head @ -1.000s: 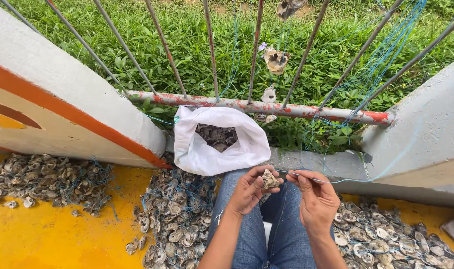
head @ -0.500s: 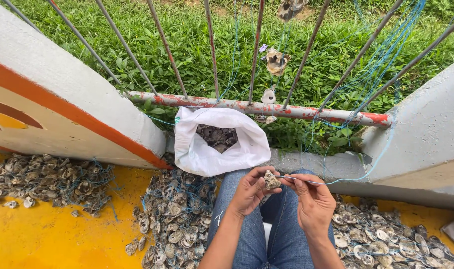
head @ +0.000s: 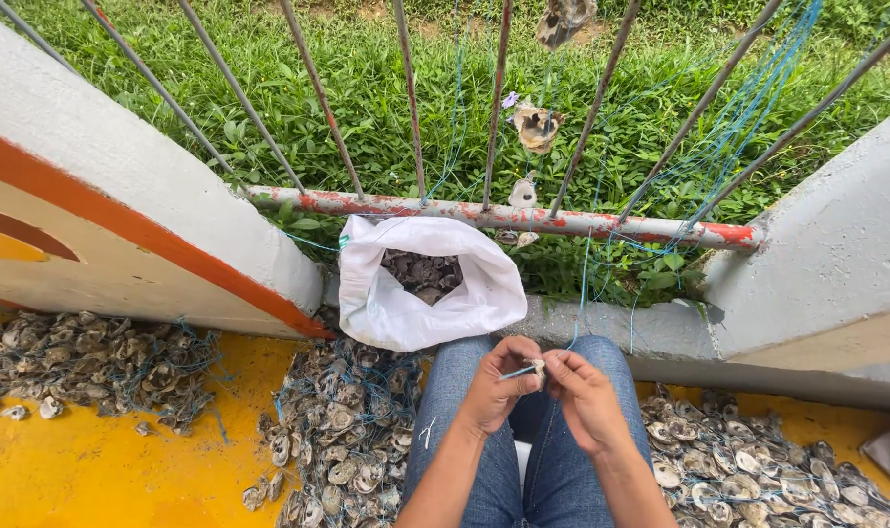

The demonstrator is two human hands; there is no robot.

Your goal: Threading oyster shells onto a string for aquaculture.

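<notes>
Grey shell (head: 539, 370) between hands | left hand (head: 499, 389), right hand (head: 584, 396) pinching it (blue string (head: 516, 372) attached)

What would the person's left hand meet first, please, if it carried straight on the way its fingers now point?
The left hand points inward, so it would most likely meet the right hand first, just past the small shell pinched between them. Depth is hard to judge.

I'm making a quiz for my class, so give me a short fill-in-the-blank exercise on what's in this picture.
1. Both hands, the left hand and the right hand, hold a small shell threaded on thin ____ string.
2. The white bag by the person's knees is filled with ____.
3. Beyond the rusty railing grows green ____.

Missing words: blue; shells; grass
</notes>
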